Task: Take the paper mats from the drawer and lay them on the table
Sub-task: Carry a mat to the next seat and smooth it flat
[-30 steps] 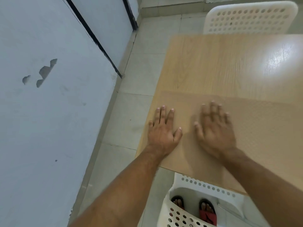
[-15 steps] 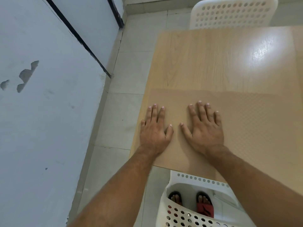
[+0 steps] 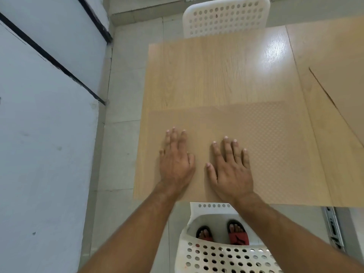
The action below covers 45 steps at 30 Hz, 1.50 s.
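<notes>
On the near half of the wooden counter point(image 3: 206, 75), a tan paper mat point(image 3: 275, 134) with a fine dotted texture lies flat, its near edge running along the counter's near edge. Both hands rest palm-down on its left part. The left hand point(image 3: 176, 164) sits at about 9 o'clock from the right hand point(image 3: 231, 170), the two close but apart; the left hand's fingers point(image 3: 173, 136) point toward 12 o'clock, held together. Neither grip has hold of anything: both are spread flat with fingers extended, pressing on the mat's surface.

At 3 o'clock, toward the right edge of view, a second paper mat point(image 3: 344, 91) lies on the counter at an angle, one of its edges showing as a dark diagonal line.

Beyond the counter at 12 o'clock stands a white perforated plastic chair point(image 3: 224, 16). At 6 o'clock, below the counter's near edge, another white perforated chair point(image 3: 226, 257) sits tucked close, and through it the person's feet show in red and black sandals point(image 3: 238, 235) on the tiled floor point(image 3: 122, 134). A pale wall point(image 3: 39, 154) with dark strips fills the 9 o'clock side.
</notes>
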{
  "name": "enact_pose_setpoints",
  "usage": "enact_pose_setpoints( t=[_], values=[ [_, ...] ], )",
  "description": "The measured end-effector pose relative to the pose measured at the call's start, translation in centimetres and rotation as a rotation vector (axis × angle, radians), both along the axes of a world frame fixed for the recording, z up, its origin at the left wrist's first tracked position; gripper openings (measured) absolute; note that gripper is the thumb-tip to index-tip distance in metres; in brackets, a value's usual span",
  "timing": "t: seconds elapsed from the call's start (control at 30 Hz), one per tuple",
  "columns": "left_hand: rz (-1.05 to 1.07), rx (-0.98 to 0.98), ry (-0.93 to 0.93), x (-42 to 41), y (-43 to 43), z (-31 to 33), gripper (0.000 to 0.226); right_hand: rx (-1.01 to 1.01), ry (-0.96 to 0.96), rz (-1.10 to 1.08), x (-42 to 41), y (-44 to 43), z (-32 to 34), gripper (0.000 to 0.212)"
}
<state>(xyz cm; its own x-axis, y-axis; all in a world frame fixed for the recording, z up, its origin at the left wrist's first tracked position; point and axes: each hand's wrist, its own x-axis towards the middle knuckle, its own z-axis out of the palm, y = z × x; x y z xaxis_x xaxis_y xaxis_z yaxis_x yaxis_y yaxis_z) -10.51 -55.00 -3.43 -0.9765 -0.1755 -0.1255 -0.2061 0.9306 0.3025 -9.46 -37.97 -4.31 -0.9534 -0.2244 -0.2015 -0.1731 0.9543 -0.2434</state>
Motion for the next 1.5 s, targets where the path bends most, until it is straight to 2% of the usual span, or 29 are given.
enact_pose_setpoints(
  t=[0.1,0.17,0.37,1.17,1.33,1.5],
  values=[
    [-0.128,0.010,-0.014,1.2,2.2,-0.5,0.066,-0.078,0.013,-0.005,-0.4,0.5,0.5,0.064],
    [-0.125,0.004,-0.003,1.3,2.3,-0.8,0.064,-0.095,0.003,0.018,-1.0,1.6,0.9,0.064],
    [-0.124,-0.021,-0.002,0.7,2.3,-0.9,0.063,0.035,-0.018,0.162,-1.6,4.1,0.6,0.071],
    [-0.142,0.020,-0.020,0.8,2.0,0.0,0.065,-0.011,0.041,0.112,-1.1,3.5,0.0,0.070],
    [-0.229,0.108,-0.023,-0.1,5.7,2.2,0.064,-0.094,0.005,0.005,-1.2,6.0,3.0,0.068],
    [-0.385,0.157,-0.036,-2.1,14.0,5.3,0.059,-0.162,-0.037,-0.368,-0.2,13.7,7.3,0.067]
  ],
)
